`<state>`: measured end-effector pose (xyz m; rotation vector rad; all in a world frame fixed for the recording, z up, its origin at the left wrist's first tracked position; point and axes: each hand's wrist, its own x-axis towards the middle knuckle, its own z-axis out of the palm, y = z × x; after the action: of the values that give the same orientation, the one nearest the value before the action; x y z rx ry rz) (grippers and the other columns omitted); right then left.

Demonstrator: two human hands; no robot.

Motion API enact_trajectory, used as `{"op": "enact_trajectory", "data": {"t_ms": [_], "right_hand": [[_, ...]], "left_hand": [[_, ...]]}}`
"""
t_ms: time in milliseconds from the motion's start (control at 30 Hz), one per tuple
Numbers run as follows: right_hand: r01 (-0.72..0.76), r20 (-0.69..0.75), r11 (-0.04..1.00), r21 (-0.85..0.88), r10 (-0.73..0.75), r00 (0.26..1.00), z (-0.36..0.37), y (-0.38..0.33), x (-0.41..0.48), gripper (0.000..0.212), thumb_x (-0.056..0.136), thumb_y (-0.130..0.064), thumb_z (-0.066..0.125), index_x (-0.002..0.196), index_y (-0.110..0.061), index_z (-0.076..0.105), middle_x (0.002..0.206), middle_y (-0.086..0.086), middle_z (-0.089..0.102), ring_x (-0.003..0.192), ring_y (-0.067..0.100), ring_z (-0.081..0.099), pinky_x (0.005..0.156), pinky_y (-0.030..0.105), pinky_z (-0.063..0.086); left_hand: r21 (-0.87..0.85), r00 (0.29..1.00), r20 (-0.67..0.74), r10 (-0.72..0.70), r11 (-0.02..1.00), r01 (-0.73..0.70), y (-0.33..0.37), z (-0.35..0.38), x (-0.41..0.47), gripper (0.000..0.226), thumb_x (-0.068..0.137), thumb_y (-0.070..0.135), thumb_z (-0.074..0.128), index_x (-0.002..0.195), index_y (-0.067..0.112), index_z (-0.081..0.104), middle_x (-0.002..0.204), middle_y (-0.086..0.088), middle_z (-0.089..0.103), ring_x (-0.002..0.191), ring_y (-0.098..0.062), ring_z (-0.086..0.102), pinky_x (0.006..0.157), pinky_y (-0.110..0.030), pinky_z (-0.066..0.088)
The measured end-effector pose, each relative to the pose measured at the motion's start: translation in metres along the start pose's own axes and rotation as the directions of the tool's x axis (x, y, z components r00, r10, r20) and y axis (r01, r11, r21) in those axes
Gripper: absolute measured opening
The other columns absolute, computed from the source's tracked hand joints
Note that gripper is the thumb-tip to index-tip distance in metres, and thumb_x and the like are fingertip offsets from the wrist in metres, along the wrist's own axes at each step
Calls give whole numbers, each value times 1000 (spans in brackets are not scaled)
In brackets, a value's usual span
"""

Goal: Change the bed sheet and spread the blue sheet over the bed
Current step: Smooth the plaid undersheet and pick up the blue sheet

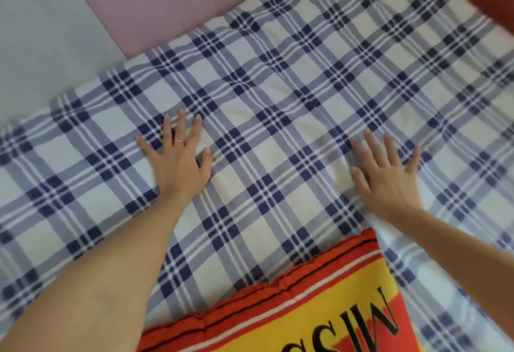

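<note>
Blue plaid sheet [278,95], mid-frame: soft, light; I'd grip its edges. Left hand [178,162], right hand [386,176]: flat, spread, empty.

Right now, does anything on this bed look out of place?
One thing: an orange-and-yellow lettered blanket lies over the near edge of the blue plaid sheet, covering it there. Shallow creases run between the flat left hand and right hand.
</note>
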<state>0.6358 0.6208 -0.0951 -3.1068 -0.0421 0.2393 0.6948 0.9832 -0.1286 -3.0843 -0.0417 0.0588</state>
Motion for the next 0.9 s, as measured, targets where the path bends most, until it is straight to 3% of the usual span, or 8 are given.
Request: {"op": "enact_trajectory", "data": {"t_ms": [100, 267, 400, 467, 533, 600, 767, 900], "right_hand": [[323, 61, 945, -59, -319, 946, 9, 9, -27, 55, 96, -50, 15, 151, -39, 11, 158, -10, 10, 146, 22, 7, 112, 60, -5], [29, 43, 999, 16, -30, 999, 36, 18, -33, 62, 91, -60, 17, 150, -41, 10, 158, -14, 10, 146, 25, 14, 111, 64, -7], [30, 38, 999, 39, -31, 999, 31, 18, -27, 63, 91, -53, 18, 151, -33, 17, 158, -8, 15, 145, 25, 18, 111, 65, -4], [23, 21, 997, 67, -25, 999, 31, 17, -28, 63, 89, -46, 22, 151, -30, 22, 157, -7, 19, 144, 24, 21, 111, 66, 0], [19, 6, 996, 90, -20, 1000, 31, 20, -26, 65, 87, -40, 26, 150, -27, 26, 156, -6, 24, 144, 22, 24, 111, 66, 3], [17, -18, 994, 109, -15, 1000, 33, 19, -26, 64, 86, -38, 28, 149, -25, 29, 156, -6, 25, 144, 19, 23, 112, 64, 5], [-13, -87, 988, 153, 26, 996, 41, 26, -24, 63, 86, -36, 31, 147, -21, 35, 154, -5, 30, 143, 16, 25, 114, 61, 6], [5, -92, 986, 169, 11, 996, 42, 27, -25, 63, 86, -35, 33, 147, -19, 34, 154, -3, 30, 143, 18, 26, 113, 62, 8]], "left_hand": [[4, 1000, 22, 3, 1000, -4, -2, -1, 0, 62, 94, 46, 19, 152, 29, 4, 161, 0, -5, 147, -24, -7, 105, -74, 5], [17, 999, 48, 14, 1000, -14, -1, -1, 1, 64, 94, 46, 21, 152, 28, 2, 161, 1, -6, 147, -21, -9, 105, -74, 3], [-102, 996, 79, -40, 994, 48, 15, -3, 0, 69, 90, 52, 19, 152, 29, 1, 160, -1, -6, 147, -21, -8, 106, -72, -2], [-156, 988, 72, 134, 980, -121, 40, -10, -3, 70, 88, 55, 17, 152, 30, 5, 161, -3, -1, 147, -25, -4, 104, -74, -1], [-151, 928, 91, 360, 927, -345, 82, -16, 10, 70, 88, 59, 16, 152, 33, 7, 161, -2, -1, 147, -31, -3, 102, -76, 1], [-124, 890, 106, 444, 894, -431, 126, -19, 33, 72, 86, 65, 12, 151, 37, -1, 160, 0, -10, 145, -36, -9, 100, -78, -1], [-45, 910, 94, 404, 915, -402, 204, -16, 73, 71, 87, 69, 12, 148, 42, -13, 159, 5, -15, 144, -39, -15, 97, -80, -3], [-57, 922, 40, 385, 922, -383, 194, -12, 71, 70, 88, 62, 10, 152, 35, 3, 160, 4, -3, 146, -32, -7, 103, -74, 3]]}}
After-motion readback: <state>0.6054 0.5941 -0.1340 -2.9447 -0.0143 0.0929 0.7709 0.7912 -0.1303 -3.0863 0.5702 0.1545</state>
